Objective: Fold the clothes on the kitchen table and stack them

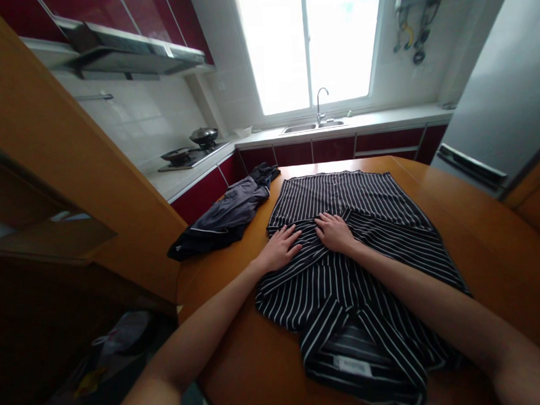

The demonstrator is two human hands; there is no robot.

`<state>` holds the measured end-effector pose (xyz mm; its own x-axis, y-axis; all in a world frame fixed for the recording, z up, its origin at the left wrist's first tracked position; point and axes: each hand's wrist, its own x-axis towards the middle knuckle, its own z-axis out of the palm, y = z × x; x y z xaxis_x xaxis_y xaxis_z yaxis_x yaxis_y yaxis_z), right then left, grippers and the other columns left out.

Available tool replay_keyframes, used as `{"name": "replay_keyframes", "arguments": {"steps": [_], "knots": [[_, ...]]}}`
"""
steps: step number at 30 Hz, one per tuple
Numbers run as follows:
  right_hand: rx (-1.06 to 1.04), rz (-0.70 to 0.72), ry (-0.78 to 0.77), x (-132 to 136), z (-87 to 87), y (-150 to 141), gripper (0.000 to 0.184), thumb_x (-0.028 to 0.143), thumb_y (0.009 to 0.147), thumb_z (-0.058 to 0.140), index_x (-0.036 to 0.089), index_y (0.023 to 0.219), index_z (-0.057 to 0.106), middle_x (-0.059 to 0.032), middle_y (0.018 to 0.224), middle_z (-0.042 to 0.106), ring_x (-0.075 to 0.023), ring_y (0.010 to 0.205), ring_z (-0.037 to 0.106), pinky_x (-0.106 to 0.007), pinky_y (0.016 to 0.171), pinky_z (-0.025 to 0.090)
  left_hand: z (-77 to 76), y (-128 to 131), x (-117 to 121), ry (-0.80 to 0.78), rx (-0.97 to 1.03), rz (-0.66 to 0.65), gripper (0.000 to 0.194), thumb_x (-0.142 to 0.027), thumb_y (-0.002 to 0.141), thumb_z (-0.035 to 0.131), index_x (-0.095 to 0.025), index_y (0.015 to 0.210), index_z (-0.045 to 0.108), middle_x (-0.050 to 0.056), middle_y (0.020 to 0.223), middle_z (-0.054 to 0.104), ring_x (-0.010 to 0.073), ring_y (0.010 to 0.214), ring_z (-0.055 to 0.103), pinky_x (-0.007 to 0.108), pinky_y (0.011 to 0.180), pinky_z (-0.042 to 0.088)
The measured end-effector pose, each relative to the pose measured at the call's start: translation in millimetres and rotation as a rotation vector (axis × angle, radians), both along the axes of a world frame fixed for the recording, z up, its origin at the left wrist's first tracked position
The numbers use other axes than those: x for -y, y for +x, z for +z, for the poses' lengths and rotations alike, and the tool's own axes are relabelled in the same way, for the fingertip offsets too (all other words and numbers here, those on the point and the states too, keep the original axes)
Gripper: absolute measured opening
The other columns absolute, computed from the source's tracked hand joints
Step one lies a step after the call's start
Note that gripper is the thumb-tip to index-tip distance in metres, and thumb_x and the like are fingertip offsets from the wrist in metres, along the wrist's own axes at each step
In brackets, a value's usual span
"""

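Observation:
A black shirt with white stripes [364, 210] lies spread on a round wooden table [477, 235], its collar and label toward me. My left hand [281, 248] lies flat on the shirt's left edge, fingers stretched out. My right hand [335, 230] rests palm down on the middle of the shirt, fingers spread, close beside the left hand. Neither hand holds anything.
A dark grey garment [228, 215] lies crumpled at the table's left edge. Beyond are a kitchen counter with a sink [314, 126] and a stove with pans [190, 153]. A wooden cabinet [48, 152] stands at left, a fridge [494, 115] at right.

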<state>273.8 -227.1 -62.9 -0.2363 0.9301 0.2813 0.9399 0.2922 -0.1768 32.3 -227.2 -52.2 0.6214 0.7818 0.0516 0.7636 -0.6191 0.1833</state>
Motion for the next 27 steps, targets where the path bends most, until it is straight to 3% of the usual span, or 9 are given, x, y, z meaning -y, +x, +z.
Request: {"name": "replay_keyframes", "arguments": {"steps": [27], "knots": [[-0.015, 0.010, -0.005, 0.6, 1.6, 0.4, 0.048, 0.037, 0.103, 0.038, 0.016, 0.140, 0.059, -0.0129, 0.154, 0.049, -0.0264, 0.145, 0.039, -0.044, 0.118, 0.025, 0.6, -1.6, -2.0, -0.009, 0.006, -0.026, 0.062, -0.057, 0.105, 0.034, -0.023, 0.156, 0.040, 0.006, 0.166, 0.027, 0.0307, 0.155, 0.018, 0.048, 0.125, 0.017]]}}
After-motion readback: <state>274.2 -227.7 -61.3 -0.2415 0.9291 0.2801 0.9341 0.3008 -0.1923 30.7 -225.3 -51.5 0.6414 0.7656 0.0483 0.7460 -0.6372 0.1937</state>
